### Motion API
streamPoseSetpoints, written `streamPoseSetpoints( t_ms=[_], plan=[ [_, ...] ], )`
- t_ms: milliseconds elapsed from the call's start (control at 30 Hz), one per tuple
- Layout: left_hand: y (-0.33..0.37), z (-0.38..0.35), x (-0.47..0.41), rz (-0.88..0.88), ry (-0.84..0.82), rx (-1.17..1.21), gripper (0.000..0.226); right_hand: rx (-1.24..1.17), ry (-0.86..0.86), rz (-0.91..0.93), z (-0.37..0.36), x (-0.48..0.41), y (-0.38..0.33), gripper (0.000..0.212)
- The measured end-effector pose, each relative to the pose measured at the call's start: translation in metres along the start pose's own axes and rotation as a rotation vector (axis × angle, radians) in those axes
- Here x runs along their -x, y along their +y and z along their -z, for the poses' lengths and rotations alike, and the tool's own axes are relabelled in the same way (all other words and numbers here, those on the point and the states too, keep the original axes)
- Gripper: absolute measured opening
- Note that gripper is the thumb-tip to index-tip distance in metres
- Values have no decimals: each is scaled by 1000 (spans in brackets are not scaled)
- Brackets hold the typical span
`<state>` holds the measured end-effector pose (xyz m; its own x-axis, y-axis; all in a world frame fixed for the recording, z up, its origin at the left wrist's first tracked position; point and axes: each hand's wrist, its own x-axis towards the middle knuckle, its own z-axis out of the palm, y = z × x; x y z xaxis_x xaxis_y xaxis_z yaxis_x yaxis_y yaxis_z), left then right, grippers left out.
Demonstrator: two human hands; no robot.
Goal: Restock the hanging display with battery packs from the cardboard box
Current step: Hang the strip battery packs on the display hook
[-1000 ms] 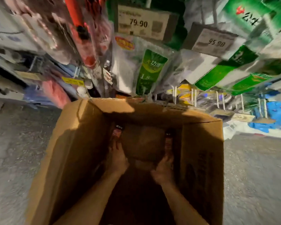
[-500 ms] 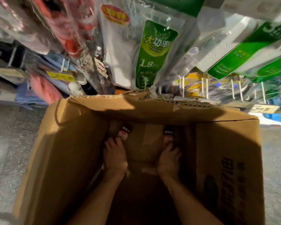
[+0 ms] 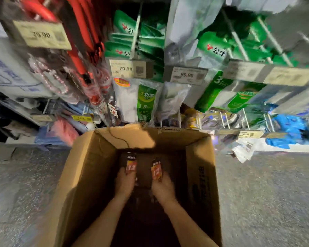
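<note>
Head view: inside the cardboard box [image 3: 89,175], left hand [image 3: 123,182] and right hand [image 3: 163,188] each grip a battery pack [image 3: 131,164].

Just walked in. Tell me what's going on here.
A person has both hands inside the open brown cardboard box. The left hand grips one small red-and-orange carded battery pack, the right hand grips a second battery pack. Both packs are low inside the box, beneath the hanging display of green-and-white packets; neither is hung yet.
</note>
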<state>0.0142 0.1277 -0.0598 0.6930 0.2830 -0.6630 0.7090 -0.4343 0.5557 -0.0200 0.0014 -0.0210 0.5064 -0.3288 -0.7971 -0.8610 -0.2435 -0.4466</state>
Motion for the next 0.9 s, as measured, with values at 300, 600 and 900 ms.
streamPoseSetpoints(
  t_ms=[300,600,900],
  plan=[
    [88,61,231,-294,-136,378,32,-409,-63,403,137,166,20,16],
    [162,-14,462,-610,-217,424,37,-470,299,806,331,286,82,53],
    [258,-74,601,-1014,-110,410,29,-527,592,1042,488,370,117,73]
  ],
)
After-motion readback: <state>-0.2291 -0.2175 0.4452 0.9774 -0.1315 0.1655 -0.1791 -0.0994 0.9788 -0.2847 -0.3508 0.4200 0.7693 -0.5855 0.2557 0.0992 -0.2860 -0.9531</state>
